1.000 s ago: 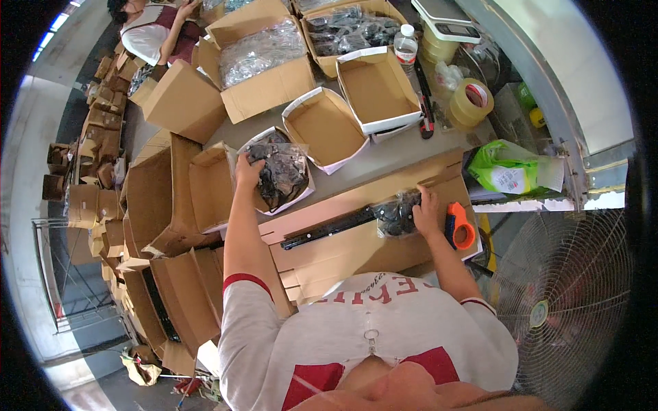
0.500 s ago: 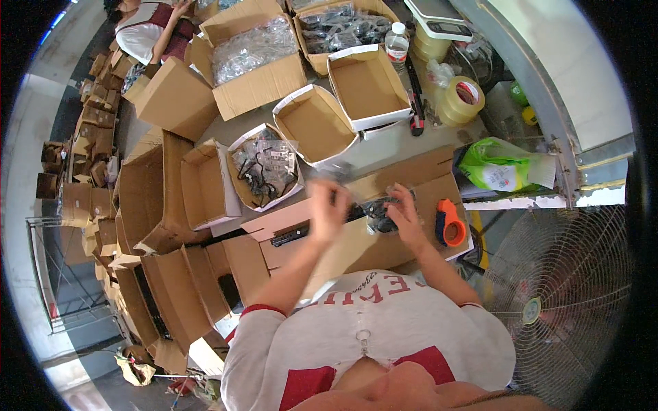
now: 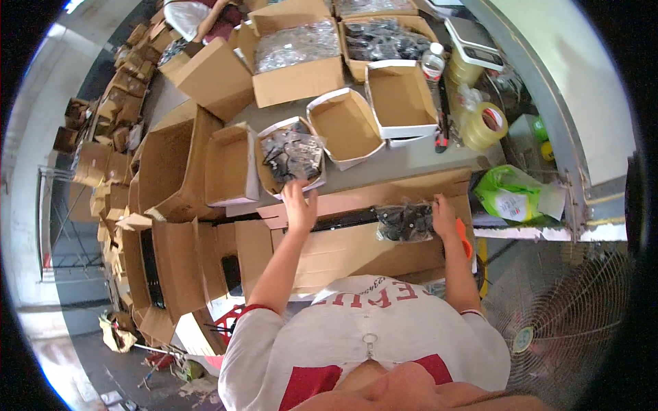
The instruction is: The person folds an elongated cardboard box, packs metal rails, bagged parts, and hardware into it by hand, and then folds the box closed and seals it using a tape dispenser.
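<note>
Bright daylight, soft shadows; strong fisheye bending, black vignette, rim slightly blurred.

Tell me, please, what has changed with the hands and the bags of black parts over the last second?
The left hand let go of the bag in the small white box, drew back, and now reaches toward it again. The right hand stayed beside the bag of black parts on the flat carton.
</note>
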